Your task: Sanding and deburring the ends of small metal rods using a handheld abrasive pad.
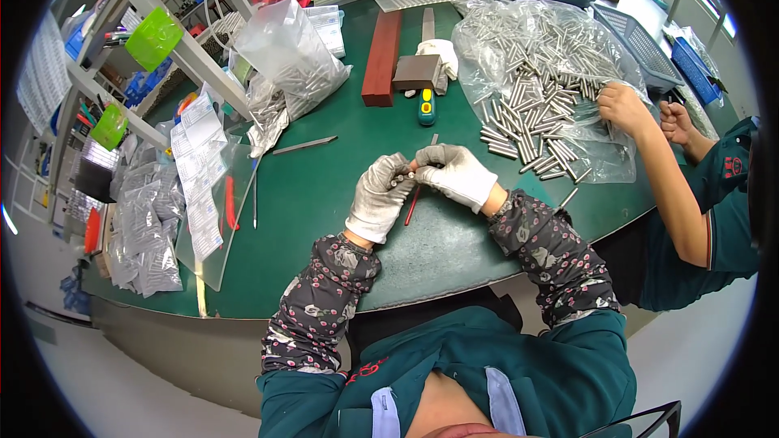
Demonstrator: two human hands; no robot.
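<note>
My left hand (377, 199), in a white work glove, is closed around a few short metal pins (398, 181), whose round ends show at the fingertips. Against it, my right hand (460, 178) in a matching glove pinches at the same pins, with some bare fingertip showing. How the pins are split between the hands is hidden. Under them a thin red stick (412, 206), perhaps a pen, lies on the green tabletop (324, 186). To the right, a big pile of shiny metal pins (527, 105) spreads over clear plastic sheeting (604, 166).
A co-worker's hands (629, 111) reach into the pile's right side. Ahead of me lie a dark red bar (381, 61), a grey block (416, 72) and a yellow-green cutter (427, 107). Bagged pins (300, 73), papers (197, 162) and red-handled pliers (230, 203) are at left.
</note>
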